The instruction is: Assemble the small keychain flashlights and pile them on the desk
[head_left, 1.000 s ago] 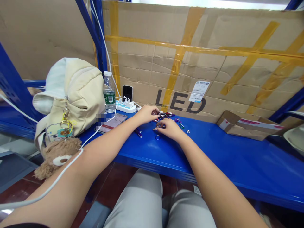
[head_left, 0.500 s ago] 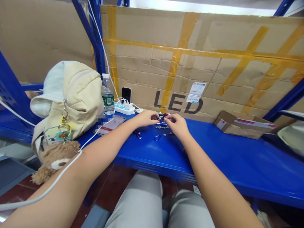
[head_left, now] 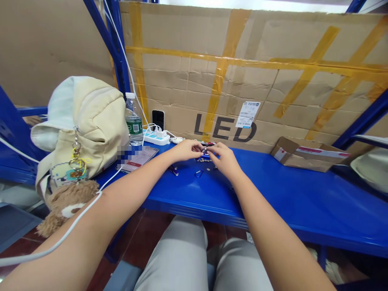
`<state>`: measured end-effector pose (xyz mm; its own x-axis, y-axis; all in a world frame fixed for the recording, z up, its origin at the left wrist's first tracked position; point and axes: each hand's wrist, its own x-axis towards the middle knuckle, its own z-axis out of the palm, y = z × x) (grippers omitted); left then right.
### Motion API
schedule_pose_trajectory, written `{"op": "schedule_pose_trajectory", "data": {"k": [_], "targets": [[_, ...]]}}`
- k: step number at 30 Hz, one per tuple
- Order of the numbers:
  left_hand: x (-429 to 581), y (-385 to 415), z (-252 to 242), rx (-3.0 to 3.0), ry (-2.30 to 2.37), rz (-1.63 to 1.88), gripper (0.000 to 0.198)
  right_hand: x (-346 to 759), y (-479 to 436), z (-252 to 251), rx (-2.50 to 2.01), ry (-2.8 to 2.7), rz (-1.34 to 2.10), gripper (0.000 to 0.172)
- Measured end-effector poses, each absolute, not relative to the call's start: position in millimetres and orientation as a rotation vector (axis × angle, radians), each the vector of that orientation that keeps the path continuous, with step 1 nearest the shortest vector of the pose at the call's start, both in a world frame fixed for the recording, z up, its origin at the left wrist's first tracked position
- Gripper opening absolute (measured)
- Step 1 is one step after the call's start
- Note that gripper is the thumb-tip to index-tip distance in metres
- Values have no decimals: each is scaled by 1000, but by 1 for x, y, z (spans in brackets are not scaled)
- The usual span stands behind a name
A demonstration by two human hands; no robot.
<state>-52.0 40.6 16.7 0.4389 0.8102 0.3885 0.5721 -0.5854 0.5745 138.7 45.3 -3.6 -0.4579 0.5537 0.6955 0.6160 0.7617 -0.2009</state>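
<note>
My left hand [head_left: 190, 150] is closed in a pinch, its fingertips around a tiny part that I cannot make out. My right hand [head_left: 223, 157] meets it from the other side, also pinched. A small silvery gleam [head_left: 205, 150] shows between the fingertips. Beneath the hands lie small round button-like discs [head_left: 203, 160] and a blue metallic tube [head_left: 206, 155]. Behind the hands is a red and dark tube [head_left: 209, 144], partly covered. A blue carabiner [head_left: 199, 173] lies nearer me, and a purple tube [head_left: 173, 171] rests left of it.
On the left of the blue table [head_left: 266, 194] stand a cream backpack [head_left: 100, 117], a water bottle [head_left: 133, 125] and a power strip [head_left: 156, 137]. A phone [head_left: 141, 157] lies by my left forearm. An open cardboard box [head_left: 309, 155] is at the right; a white cable crosses my left arm.
My fingertips have come closer together around the small part. The whole view has shifted slightly; the things on the table look unmoved.
</note>
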Motion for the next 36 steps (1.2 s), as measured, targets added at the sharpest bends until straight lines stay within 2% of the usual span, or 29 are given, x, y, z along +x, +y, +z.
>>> {"op": "schedule_pose_trajectory", "data": {"k": [3, 6, 11, 17, 25, 31, 36], "targets": [[-53, 42, 15, 2336, 1223, 896, 22, 138, 37, 0, -929, -2287, -406, 30], [-53, 43, 15, 2336, 1252, 888, 21, 138, 31, 3, -982, -2326, -537, 32], [-53, 41, 18, 2233, 1335, 944, 23, 159, 42, 4, -1215, -2153, -228, 28], [-53, 35, 20, 2267, 1279, 846, 25, 184, 51, -2, -1314, -2463, 314, 23], [-51, 31, 20, 2431, 1213, 684, 27, 172, 50, -6, -1294, -2405, 226, 11], [-53, 32, 18, 2499, 1161, 603, 29, 168, 45, -2, -1176, -2171, 334, 19], [-53, 34, 16, 2500, 1091, 628, 31, 161, 37, 1, -1048, -2189, 407, 21]]}}
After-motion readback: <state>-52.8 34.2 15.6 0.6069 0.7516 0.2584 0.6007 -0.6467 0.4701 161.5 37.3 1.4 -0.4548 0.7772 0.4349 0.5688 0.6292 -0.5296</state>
